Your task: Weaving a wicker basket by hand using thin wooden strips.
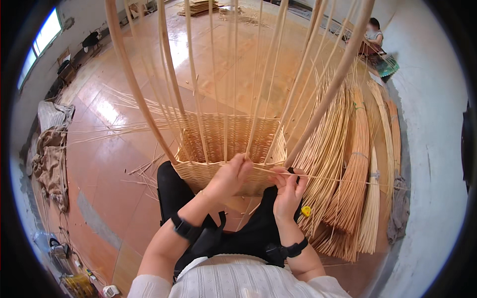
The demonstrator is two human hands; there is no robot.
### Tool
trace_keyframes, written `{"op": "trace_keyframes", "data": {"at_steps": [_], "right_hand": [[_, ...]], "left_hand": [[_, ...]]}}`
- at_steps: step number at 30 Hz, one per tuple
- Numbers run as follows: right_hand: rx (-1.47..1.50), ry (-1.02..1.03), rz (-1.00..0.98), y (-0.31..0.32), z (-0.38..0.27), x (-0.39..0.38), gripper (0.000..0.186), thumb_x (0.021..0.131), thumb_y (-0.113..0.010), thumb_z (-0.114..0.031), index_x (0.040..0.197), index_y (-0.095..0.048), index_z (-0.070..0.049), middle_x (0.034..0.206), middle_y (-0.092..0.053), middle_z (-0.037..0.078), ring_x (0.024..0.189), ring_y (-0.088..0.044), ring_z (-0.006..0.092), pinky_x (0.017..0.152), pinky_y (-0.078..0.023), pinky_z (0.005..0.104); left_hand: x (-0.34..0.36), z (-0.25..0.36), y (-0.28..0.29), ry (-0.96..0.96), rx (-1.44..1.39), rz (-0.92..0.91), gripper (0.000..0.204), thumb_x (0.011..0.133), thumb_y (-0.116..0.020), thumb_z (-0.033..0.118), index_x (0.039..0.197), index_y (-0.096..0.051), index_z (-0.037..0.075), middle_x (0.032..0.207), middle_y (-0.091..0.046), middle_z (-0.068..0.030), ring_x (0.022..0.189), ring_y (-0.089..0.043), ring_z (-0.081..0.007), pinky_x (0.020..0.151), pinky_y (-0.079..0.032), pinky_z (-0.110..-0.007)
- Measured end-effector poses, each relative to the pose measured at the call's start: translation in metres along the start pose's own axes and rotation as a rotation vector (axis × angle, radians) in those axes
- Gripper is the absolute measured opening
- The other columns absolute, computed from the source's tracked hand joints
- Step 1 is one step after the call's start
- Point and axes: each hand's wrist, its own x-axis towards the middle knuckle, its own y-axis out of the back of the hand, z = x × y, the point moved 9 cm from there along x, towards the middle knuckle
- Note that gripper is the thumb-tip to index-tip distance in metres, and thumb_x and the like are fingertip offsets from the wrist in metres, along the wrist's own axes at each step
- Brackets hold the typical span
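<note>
A half-woven wicker basket (208, 175), pale and rectangular, stands in front of me between my knees, with tall upright wicker stakes (192, 64) rising from its rim. Thicker poles (343, 69) rise at its corners. My left hand (229, 176) is closed at the near rim, its fingertips pinching by the foot of an upright stake, where a thin wicker strand (323, 178) comes out. To its right, my right hand (288, 193) pinches the same strand, which runs on past the basket to the right. The fingertips of both hands partly hide the weave there.
Large bundles of wicker rods (348, 198) lie on the floor to my right, a yellow object (305, 211) beside them. Loose strands (109, 129) stick out leftward from the basket. Crumpled cloths (52, 159) lie by the left wall. Another person (374, 36) sits at the far right.
</note>
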Motion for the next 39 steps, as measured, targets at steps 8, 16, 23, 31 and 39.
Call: {"op": "trace_keyframes", "data": {"at_steps": [8, 16, 23, 31, 39], "right_hand": [[-0.194, 0.068, 0.228, 0.051, -0.009, 0.027, 0.018, 0.100, -0.058, -0.012, 0.115, -0.051, -0.004, 0.097, -0.057, 0.004, 0.084, -0.059, 0.0120, 0.075, -0.049, 0.0253], [-0.830, 0.659, -0.289, -0.109, -0.088, 0.030, 0.032, 0.091, -0.061, 0.003, 0.123, -0.059, -0.002, 0.129, -0.056, 0.015, 0.120, -0.056, 0.0255, 0.100, -0.046, 0.0351], [-0.333, 0.516, -0.200, -0.062, -0.079, 0.028, 0.057, 0.106, -0.040, -0.007, 0.156, -0.014, -0.012, 0.114, -0.061, 0.017, 0.098, -0.066, 0.0230, 0.084, -0.057, 0.0357], [-0.002, -0.037, 0.000, 0.029, 0.003, 0.027, 0.031, 0.106, -0.046, -0.015, 0.135, -0.051, -0.005, 0.111, -0.064, 0.009, 0.103, -0.061, 0.0177, 0.096, -0.048, 0.0361], [-0.059, -0.219, -0.217, 0.041, 0.020, 0.030, 0.019, 0.103, -0.053, -0.016, 0.110, -0.063, 0.000, 0.129, -0.058, 0.011, 0.120, -0.054, 0.0195, 0.109, -0.039, 0.0336]], "left_hand": [[0.011, -0.002, 0.003, 0.010, 0.227, 0.148, 0.031, 0.102, -0.053, 0.028, 0.089, -0.059, 0.001, 0.064, -0.059, -0.0154, 0.059, -0.064, -0.0238, 0.058, -0.050, -0.035], [0.002, -0.019, -0.006, 0.128, -0.032, 0.051, 0.023, 0.101, -0.057, 0.025, 0.099, -0.061, 0.002, 0.061, -0.059, -0.0031, 0.044, -0.056, -0.0093, 0.045, -0.044, -0.025], [0.005, -0.024, 0.000, 0.244, -0.053, 0.051, 0.036, 0.096, -0.065, 0.036, 0.083, -0.061, 0.002, 0.059, -0.060, -0.0077, 0.044, -0.058, -0.0154, 0.046, -0.046, -0.031], [-0.001, 0.001, 0.016, 0.156, 0.376, 0.142, 0.027, 0.087, -0.076, 0.023, 0.086, -0.061, 0.001, 0.071, -0.062, -0.0079, 0.053, -0.062, -0.0138, 0.047, -0.047, -0.029], [-0.009, 0.102, -0.063, -0.558, 0.687, 0.104, 0.026, 0.090, -0.063, 0.013, 0.112, -0.056, 0.001, 0.109, -0.065, -0.0159, 0.104, -0.064, -0.0335, 0.088, -0.050, -0.043]]}}
